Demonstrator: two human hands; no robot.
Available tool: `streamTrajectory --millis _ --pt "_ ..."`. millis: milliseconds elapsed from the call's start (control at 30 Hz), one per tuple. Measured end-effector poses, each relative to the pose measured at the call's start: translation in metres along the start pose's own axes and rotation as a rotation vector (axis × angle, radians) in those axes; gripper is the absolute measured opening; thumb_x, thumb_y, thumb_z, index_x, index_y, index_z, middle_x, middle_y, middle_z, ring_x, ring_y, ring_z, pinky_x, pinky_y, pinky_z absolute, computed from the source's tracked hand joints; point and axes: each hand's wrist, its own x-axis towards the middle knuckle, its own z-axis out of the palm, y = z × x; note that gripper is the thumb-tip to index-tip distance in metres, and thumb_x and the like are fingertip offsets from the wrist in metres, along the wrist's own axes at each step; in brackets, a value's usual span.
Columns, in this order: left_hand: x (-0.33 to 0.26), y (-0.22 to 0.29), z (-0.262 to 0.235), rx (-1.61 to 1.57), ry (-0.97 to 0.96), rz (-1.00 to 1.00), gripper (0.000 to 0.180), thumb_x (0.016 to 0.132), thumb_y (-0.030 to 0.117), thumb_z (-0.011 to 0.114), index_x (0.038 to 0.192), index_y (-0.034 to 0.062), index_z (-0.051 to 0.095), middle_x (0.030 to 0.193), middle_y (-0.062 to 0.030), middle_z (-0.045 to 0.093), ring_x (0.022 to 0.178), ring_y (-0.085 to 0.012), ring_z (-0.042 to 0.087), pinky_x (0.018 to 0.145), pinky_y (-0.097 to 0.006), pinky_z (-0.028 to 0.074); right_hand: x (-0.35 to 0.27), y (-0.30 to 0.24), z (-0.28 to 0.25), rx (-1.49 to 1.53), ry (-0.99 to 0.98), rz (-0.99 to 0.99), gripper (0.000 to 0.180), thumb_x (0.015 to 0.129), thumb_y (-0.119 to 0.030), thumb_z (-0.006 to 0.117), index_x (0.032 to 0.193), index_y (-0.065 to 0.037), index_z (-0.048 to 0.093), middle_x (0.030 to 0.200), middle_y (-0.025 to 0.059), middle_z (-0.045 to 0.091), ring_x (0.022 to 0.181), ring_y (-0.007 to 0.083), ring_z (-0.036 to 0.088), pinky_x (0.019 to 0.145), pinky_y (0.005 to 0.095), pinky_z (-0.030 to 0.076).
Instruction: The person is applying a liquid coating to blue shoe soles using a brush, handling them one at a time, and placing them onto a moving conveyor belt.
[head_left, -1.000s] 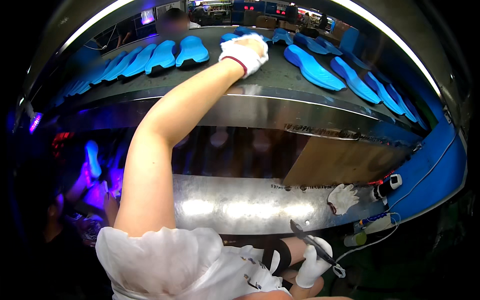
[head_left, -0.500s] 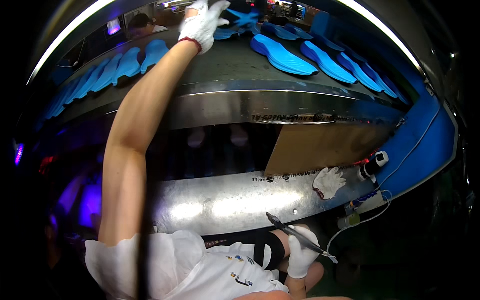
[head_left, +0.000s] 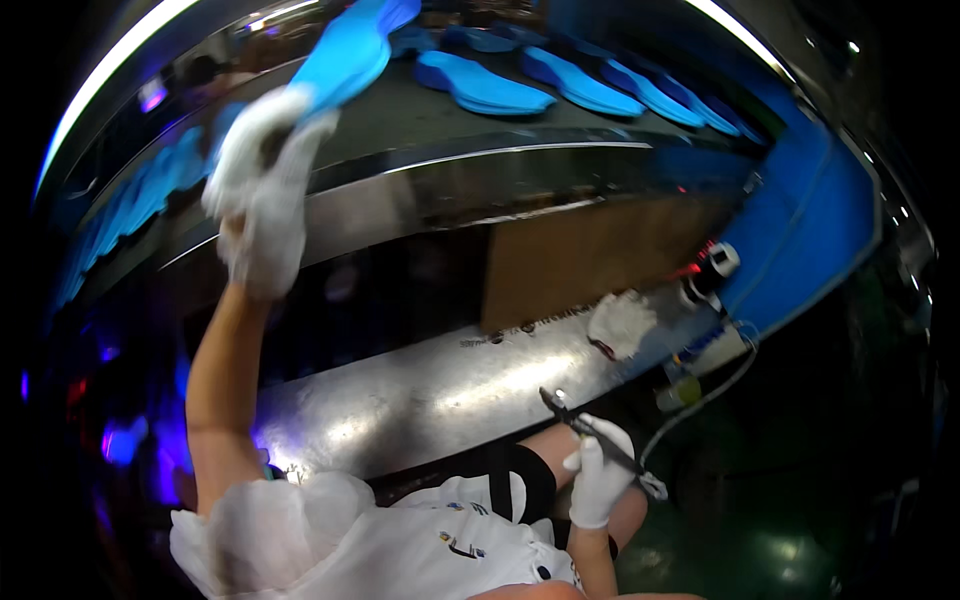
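Head view: nearest, beside the knee, a black stick-like tool (head_left: pixel 566 413) is held slantwise in the gloved right hand (head_left: pixel 603 478), its fingers closed around the shaft; what kind of tool it is cannot be told. Just beyond, a silver metal table (head_left: pixel 400 425) is seen, with a spare white glove (head_left: pixel 622 325) laid toward its right end. Behind the glove, a brown board (head_left: pixel 580 260) is stood on edge.

Farther out and to the left, the gloved left hand (head_left: pixel 243 160) is raised, blurred, in front of the dark upper shelf (head_left: pixel 400 130). By its near end a blue insole (head_left: pixel 345 60) appears to be clamped between the fingers, though the exact placing of the thumb is lost in the blur; the insole is tilted, with its far end pointed up and to the right. On the shelf, more insoles are set out: a group to the right (head_left: pixel 490 87) and a slanting row to the left (head_left: pixel 150 190).

The step in hand is judged to be the handling of a single insole, with the tool kept apart near the lap. For the next move, a steady grip and clearance from the neighbouring insoles would be called for.
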Motion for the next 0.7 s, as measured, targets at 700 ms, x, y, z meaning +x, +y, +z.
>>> streamTrajectory --millis 700 --pt "-0.339 0.020 0.109 -1.040 -0.417 -1.813 0.063 0.095 0.060 0.040 0.129 0.0083 0.053 0.110 -0.0103 0.060 0.073 -0.0225 0.058 0.058 -0.033 0.044 0.093 0.150 0.050 -0.793 -0.015 0.026 0.025 0.083 -0.027 0.068 0.085 -0.002 0.072 0.063 0.0117 0.066 0.064 0.0250 0.066 0.061 0.0360 0.050"
